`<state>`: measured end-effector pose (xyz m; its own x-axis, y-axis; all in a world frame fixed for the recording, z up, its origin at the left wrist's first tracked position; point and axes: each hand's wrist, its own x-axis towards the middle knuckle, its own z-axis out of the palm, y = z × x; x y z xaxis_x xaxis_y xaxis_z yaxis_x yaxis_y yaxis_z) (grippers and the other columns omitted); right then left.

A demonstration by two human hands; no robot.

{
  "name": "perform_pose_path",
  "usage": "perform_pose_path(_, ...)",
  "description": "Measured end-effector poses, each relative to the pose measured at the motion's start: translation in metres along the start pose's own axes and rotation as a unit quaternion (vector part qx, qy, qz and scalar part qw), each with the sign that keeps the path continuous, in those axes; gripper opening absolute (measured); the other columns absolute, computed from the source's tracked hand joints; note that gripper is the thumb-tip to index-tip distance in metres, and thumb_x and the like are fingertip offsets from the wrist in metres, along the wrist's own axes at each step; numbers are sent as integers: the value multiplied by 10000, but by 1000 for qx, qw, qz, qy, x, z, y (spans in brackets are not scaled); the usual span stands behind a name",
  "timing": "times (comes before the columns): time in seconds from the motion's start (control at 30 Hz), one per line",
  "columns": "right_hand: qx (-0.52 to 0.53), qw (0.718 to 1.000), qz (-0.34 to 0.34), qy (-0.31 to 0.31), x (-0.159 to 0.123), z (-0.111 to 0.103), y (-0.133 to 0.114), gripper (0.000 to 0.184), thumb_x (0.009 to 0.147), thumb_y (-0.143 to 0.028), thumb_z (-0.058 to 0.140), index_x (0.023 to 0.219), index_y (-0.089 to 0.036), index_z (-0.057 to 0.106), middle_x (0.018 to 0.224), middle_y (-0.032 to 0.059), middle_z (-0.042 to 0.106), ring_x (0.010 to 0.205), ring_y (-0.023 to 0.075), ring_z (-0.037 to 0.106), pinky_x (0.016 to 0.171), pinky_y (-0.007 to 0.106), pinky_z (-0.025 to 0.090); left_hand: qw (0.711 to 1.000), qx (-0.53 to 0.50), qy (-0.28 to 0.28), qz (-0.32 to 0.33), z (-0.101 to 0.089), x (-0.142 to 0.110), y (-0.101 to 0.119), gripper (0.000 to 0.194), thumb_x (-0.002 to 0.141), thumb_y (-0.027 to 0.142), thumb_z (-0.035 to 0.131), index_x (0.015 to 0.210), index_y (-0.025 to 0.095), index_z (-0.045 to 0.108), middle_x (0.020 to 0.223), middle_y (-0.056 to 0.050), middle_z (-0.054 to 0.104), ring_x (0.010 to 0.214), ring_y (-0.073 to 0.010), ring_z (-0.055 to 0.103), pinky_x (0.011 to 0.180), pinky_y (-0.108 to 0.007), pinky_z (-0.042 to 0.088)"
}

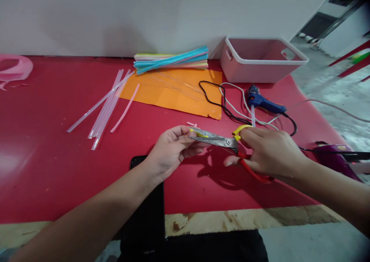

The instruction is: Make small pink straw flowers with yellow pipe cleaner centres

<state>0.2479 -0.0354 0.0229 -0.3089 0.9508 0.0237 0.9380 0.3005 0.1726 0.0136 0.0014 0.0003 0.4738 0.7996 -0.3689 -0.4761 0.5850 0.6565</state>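
My right hand (264,150) grips scissors (224,141) by their yellow and red handles, the blades pointing left and slightly apart. Between the blades shows a short yellow piece (202,133), fuzzy like a pipe cleaner. My left hand (176,150) pinches that piece at the blade tips, its thumb and forefinger closed; part of the piece is hidden by the fingers and blades. Just beyond my left hand, small pink cut bits (190,124) lie on the red table top (58,177).
Glue sticks (105,111) and a pink pipe cleaner (125,108) lie left. Behind are coloured pipe cleaners (173,60) on an orange sheet (170,94). A pink basket (261,61), blue glue gun (266,102) and cables stand right. A black flat object (147,215) lies under my left forearm.
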Motion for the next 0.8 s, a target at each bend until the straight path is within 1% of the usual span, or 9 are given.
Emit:
perform_pose_path(0.13, -2, 997, -1, -74, 3, -2, 2, 706, 802, -804, 214, 723, -188, 551, 628, 71, 595, 542, 210, 556, 533, 287, 208, 1000, 0, -17, 8, -1, 0, 0, 119, 857, 41, 593, 773, 119, 625, 693, -42, 748, 682, -135, 741, 633, -187, 589)
perform_pose_path(0.2, 1, 996, 4, -89, 3, -4, 3, 681, 797, -804, 236, 727, -196, 534, 626, 66, 589, 550, 213, 559, 533, 289, 217, 1000, 2, -20, 7, 0, 0, 0, 104, 858, 43, 597, 796, 119, 632, 712, -45, 754, 710, -140, 745, 649, -193, 590)
perform_pose_path(0.33, 11, 997, 11, -69, 3, -9, 5, 611, 837, -754, 272, 800, -197, 522, 699, 79, 601, 621, 235, 582, 539, 295, 244, 1000, 3, -4, 8, 1, 0, 0, 115, 846, 41, 615, 767, 125, 619, 706, -36, 755, 697, -137, 740, 649, -201, 586)
perform_pose_path(0.47, 51, 997, 11, -54, 2, -12, 10, 538, 861, -707, 316, 823, -202, 499, 759, 88, 610, 658, 241, 584, 550, 301, 279, 999, 25, 5, 27, 1, 0, 1, 88, 831, 118, 679, 765, 128, 621, 766, -49, 766, 728, -139, 739, 680, -212, 583)
perform_pose_path(0.57, 63, 997, 26, -42, -1, -11, 13, 495, 876, -672, 339, 831, -206, 499, 798, 96, 618, 705, 252, 597, 562, 305, 309, 998, 43, 3, 51, 0, 0, 0, 60, 835, 159, 685, 813, 133, 635, 810, -56, 768, 767, -136, 736, 728, -222, 574)
perform_pose_path(0.7, 62, 994, 68, -63, -3, -6, 17, 450, 897, -621, 371, 865, -200, 524, 884, 106, 652, 768, 261, 622, 617, 321, 362, 995, 44, 10, 91, 1, 2, 0, 66, 840, 165, 671, 830, 143, 610, 770, -35, 741, 751, -136, 721, 795, -285, 567)
perform_pose_path(0.8, 51, 990, 108, -75, -6, 1, 19, 475, 911, -623, 345, 884, -193, 545, 908, 127, 674, 798, 281, 644, 607, 326, 362, 994, 46, 30, 90, 1, 4, 2, 61, 847, 142, 638, 816, 142, 586, 741, -37, 726, 708, -128, 706, 776, -291, 564)
